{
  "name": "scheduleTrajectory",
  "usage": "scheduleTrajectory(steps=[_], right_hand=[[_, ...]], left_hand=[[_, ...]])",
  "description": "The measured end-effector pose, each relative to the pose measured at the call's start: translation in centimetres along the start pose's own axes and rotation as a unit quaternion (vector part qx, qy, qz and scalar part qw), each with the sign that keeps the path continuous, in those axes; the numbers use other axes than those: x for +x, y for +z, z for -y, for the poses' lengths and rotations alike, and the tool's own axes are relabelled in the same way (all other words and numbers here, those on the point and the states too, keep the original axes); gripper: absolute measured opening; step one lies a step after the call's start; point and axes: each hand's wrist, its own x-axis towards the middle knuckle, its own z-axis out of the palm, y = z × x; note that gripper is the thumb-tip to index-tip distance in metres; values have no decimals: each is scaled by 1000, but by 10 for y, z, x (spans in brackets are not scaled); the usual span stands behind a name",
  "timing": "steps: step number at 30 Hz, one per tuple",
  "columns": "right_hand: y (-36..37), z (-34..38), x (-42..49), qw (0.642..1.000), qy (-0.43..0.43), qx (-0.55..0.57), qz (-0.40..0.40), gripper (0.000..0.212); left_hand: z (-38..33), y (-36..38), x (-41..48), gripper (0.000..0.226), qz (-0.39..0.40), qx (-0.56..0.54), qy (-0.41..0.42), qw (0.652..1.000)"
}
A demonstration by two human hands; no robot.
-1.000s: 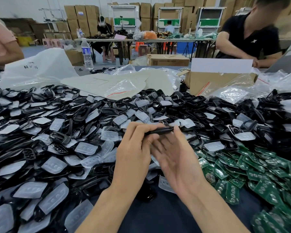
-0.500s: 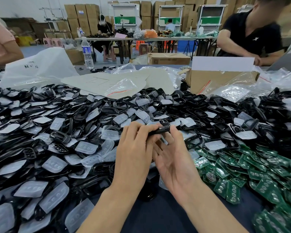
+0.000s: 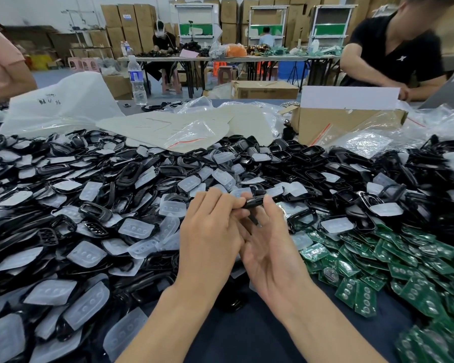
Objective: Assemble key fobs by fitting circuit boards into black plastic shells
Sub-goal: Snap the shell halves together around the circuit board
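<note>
A black key fob shell (image 3: 254, 202) is held edge-on above the middle of the table. My left hand (image 3: 210, 231) grips its left end, back of the hand up, fingers curled over the top. My right hand (image 3: 270, 247) lies palm up beneath it and pinches its right end with thumb and fingertips. A big heap of black shells (image 3: 131, 174) mixed with translucent white button pads (image 3: 136, 227) covers the table on the left and at the back. Green circuit boards (image 3: 393, 265) are piled to the right. Whether a board sits inside the held shell is hidden.
Plastic bags (image 3: 189, 129) and an open cardboard box (image 3: 349, 121) stand behind the heap, and a water bottle (image 3: 136, 79) at the back left. A person in black (image 3: 393, 51) works at the far right, another sleeve (image 3: 0, 64) shows at the far left. Dark blue tablecloth (image 3: 247, 334) shows between my forearms.
My right hand has closed up toward the left one, and its fingers now pinch the shell's right end. The shell stays in my left hand at about the same place.
</note>
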Motion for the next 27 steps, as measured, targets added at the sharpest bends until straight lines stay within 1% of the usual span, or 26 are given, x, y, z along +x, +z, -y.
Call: scheduleTrajectory(steps=[3,4,6,8,10,13,16,18,21,23,27], right_hand=[[0,2,2,999,-28,-12,-14,41],[0,3,3,998,-51,-34,-24,40],[0,5,4,988,-112,-99,-42,46],[-2,5,4,968,-167,-181,-51,46],[-4,6,3,947,-207,-241,-47,37],[-6,9,-1,923,-250,-292,-28,19],[-7,12,-3,898,-283,-336,-35,15],[-9,13,-3,887,-297,-350,-40,18],[-9,12,-4,874,-319,-365,-46,18],[-7,11,-6,852,-343,-393,-53,16],[-7,8,-7,805,-380,-451,-67,14]], left_hand=[[0,1,-3,7,20,-6,-18,1000],[0,0,-3,9,32,-11,-17,999],[-1,-1,-3,18,54,-36,-9,998],[-2,-3,-3,21,61,-74,-24,995],[-4,-6,-3,18,55,-112,-52,991],[-7,-8,1,15,48,-185,-108,976],[-6,-9,1,26,58,-209,-139,966],[-6,-9,0,28,59,-206,-131,968],[-5,-7,-1,17,27,-180,-67,981],[-4,-6,-2,14,1,-174,-43,984],[-4,-4,-4,9,-2,-205,-49,978]])
